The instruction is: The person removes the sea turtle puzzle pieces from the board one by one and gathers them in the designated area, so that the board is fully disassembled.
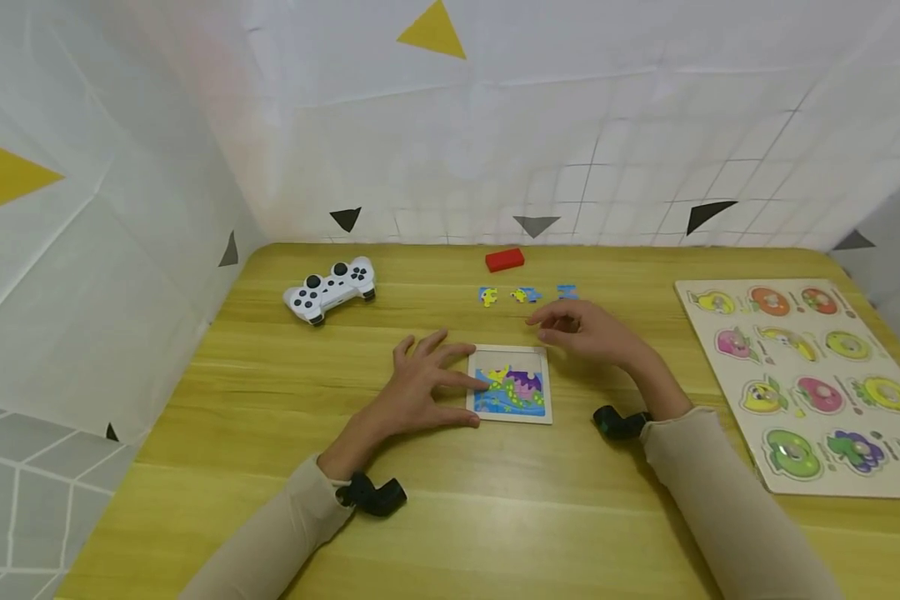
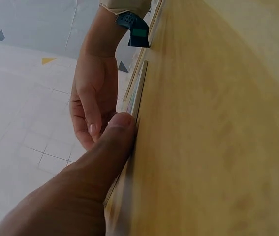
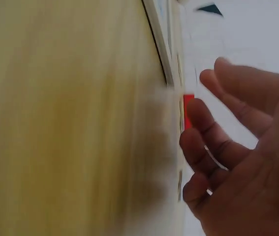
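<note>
A small square wooden frame puzzle [image 1: 508, 421] lies on the table, its lower part filled with pieces showing a purple and yellow-green picture, its top strip bare wood. The left hand [image 1: 418, 385] rests at its left side, fingers spread, with the thumb at the lower left corner and a finger over the picture. Above the table near the frame's upper right corner is the right hand [image 1: 588, 333], fingers loosely bent, holding nothing visible. Beyond the frame lie three loose pieces: a yellow one [image 1: 488, 296], a yellow-and-blue one [image 1: 526, 295] and a blue one [image 1: 567, 292].
Behind the loose pieces sits a red block [image 1: 505, 260]. A white game controller [image 1: 332, 290] is at the back left of the wooden table [image 1: 450, 517]. On the right lies a large fruit puzzle board [image 1: 787, 340]. A pale sheet hangs behind the table.
</note>
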`<state>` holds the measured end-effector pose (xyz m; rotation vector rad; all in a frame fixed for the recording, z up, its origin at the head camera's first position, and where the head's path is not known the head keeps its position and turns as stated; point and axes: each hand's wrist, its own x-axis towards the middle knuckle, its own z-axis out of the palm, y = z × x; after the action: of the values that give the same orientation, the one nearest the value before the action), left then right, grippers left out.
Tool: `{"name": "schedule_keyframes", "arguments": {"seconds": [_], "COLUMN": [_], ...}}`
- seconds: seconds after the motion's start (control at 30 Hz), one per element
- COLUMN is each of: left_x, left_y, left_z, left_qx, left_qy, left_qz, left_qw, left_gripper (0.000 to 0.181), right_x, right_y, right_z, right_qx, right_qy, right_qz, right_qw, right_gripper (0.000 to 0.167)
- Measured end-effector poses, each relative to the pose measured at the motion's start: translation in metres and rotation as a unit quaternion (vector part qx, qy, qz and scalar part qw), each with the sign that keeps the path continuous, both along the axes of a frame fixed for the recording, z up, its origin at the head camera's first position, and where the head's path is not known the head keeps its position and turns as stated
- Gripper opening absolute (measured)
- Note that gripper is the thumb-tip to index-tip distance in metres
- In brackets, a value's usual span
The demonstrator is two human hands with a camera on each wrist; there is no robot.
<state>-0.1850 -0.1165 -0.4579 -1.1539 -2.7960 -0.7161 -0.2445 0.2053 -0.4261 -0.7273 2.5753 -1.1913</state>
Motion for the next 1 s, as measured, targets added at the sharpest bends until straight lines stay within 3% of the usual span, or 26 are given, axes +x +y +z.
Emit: {"name": "schedule_keyframes", "arguments": {"seconds": [0.37,0.5,0.73,1.0], "left_x": [0.001,0.001,0.001,0.002], "left_y": [0.001,0.002,0.002,0.001], "left_z": [0.003,0.002,0.001,0.0], "left_qx": [0.026,0.034,0.02,0.008], "left_qy": [-0.013,-0.023,-0.038,-0.042], "left_qz": [0.013,0.023,0.038,0.043], "left_qw": [0.9995,0.9989,0.9983,0.9981], "left_gripper": [0.043,0.051,0.072,0.078], "right_x": [0.023,0.028,0.034,0.035], "right_y": [-0.042,-0.052,-0.059,-0.061], "right_z": [0.003,0.002,0.004,0.006], "right_qx": [0.029,0.04,0.063,0.07], "right_qy": [0.044,0.066,0.064,0.056], "right_qz": [0.078,0.107,0.118,0.132], "right_qw": [0.9955,0.9913,0.989,0.9873], "right_gripper": [0.022,0.02,0.019,0.02]}}
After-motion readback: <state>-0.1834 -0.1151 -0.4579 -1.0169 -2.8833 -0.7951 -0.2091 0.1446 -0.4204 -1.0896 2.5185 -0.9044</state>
